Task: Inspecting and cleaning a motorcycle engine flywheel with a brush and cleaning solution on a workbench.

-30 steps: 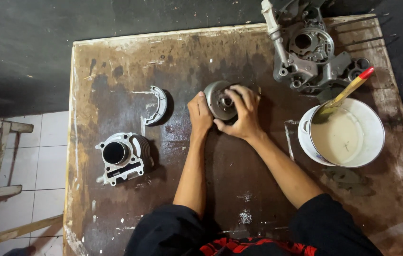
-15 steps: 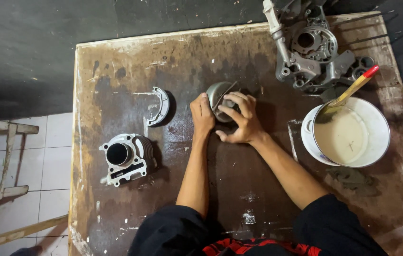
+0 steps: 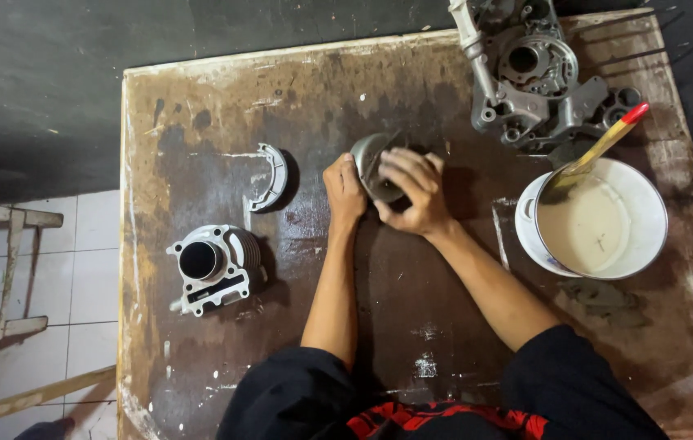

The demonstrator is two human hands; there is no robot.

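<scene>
While both hands sit mid-board on the worn wooden board [image 3: 411, 326], only one view to go on: head cam, looking straight down.

Progress, my read: round grey metal part [image 3: 372, 165] is being worked by hand, tilted on edge at board centre, not laid flat. Can't tell what's finished on it. Other parts lie untouched: cylinder block [image 3: 212, 265] at 8 o'clock from the hands, curved brake shoe [image 3: 271, 177] at 9, crankcase casting [image 3: 538, 77] at 1–2, white bucket [image 3: 599, 220] w/ pale liquid at 3, brush w/ red-tipped handle [image 3: 603, 147] resting in it.

Hands: left hand [image 3: 343, 191] curled, fingers pressed to the part's left side, bracing it. Right hand [image 3: 411, 195] fingers spread over the part's right face, wrapped round it, not flat open. Both in firm contact w/ the part; nothing else held.
</scene>
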